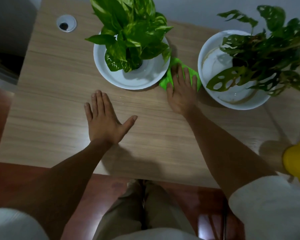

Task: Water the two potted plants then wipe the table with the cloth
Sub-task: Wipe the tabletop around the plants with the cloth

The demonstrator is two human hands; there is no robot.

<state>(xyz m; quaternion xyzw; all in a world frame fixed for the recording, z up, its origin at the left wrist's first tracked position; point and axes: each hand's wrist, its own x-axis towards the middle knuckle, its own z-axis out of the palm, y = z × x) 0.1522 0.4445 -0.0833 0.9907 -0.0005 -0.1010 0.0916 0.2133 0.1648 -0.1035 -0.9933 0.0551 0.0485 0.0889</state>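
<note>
Cloth (180, 75) wedged between pots (tight).

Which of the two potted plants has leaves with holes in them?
The plant on the right, in the white pot beside the right hand. The left plant has whole, yellow-streaked leaves.

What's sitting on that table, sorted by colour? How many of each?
White: 2, left pot and right pot
Green: 1, cloth
Yellow: 1, watering can at the table's right edge
Total: 4
</note>
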